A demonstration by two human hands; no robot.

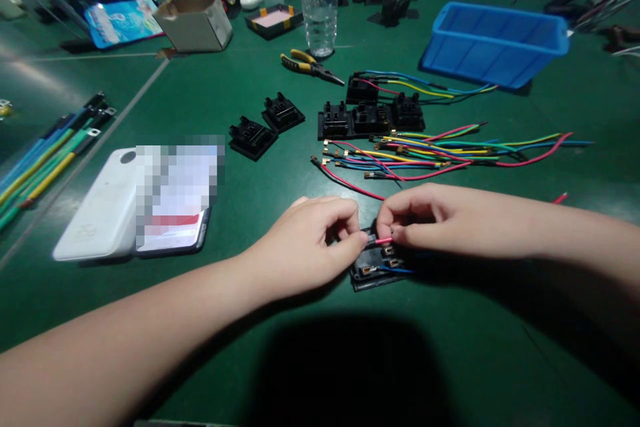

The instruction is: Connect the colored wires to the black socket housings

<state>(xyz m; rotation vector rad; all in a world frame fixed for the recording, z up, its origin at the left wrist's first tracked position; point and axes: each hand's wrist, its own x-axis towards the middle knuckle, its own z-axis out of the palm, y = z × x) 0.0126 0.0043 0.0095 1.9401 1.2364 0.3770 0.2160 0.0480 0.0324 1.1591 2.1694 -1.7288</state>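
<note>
A black plastic socket module (373, 260) with metal terminals lies flat on the green table, partly covered by both hands. Pinched between the fingers of my right hand (420, 220) is a red wire (384, 241) with a dark sleeved end. My left hand (335, 230) closes its thumb and fingers at that sleeved end, at the module's upper left. A blue wire (397, 270) sits on a lower terminal of the same module. Just beyond the hands lies a loose bunch of coloured wires (435, 153) with metal crimp ends.
Several more black modules (335, 121) stand behind the wires, near yellow-handled pliers (310, 67). A blue bin (495, 47) is at the back right, and a water bottle (320, 13) at the back. A phone (175, 240) and a white power bank (100, 213) lie left. Other people's hands show across the table.
</note>
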